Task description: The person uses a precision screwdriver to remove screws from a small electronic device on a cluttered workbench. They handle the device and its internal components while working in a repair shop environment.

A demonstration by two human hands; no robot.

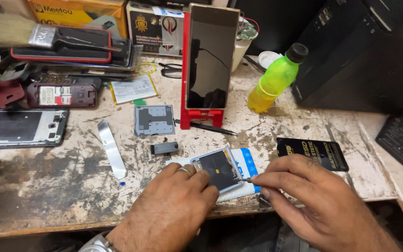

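A person sits at a worn, paint-scuffed desk [71, 186], seen from above through a camera on their head. Both bare hands work near the front edge.

The left hand [173, 205], a ring on 1 finger, lies palm down with its fingers pressed together on the lower left corner of a small opened phone body [218, 169], pinning it flat. This phone body has a pale blue frame and a dark inner panel, and it rests on a white and blue card [248, 163] near the middle of the desk's front edge. Its long axis runs from near-left to far-right, tilted away from the person.

The right hand [313, 200] comes in from the right, thumb and forefinger pinching a thin metal tool [246, 179]. The tool's tip touches the phone body's right edge, just beside the left fingertips. So the phone body lies directly between the 2 hands, under the left and just left of the right one's tip.

Further back stands a large phone [210, 56], screen dark, upright in a red stand [201, 115]. A green and yellow plastic bottle [276, 79] leans to its right. A grey metal plate [154, 120], a small dark block [164, 148] and a bare metal strip [112, 149] lie to the left of the work. A black packet [313, 153] lies to the right. Stripped phones, boxes and a brush [10, 30] crowd the far left.
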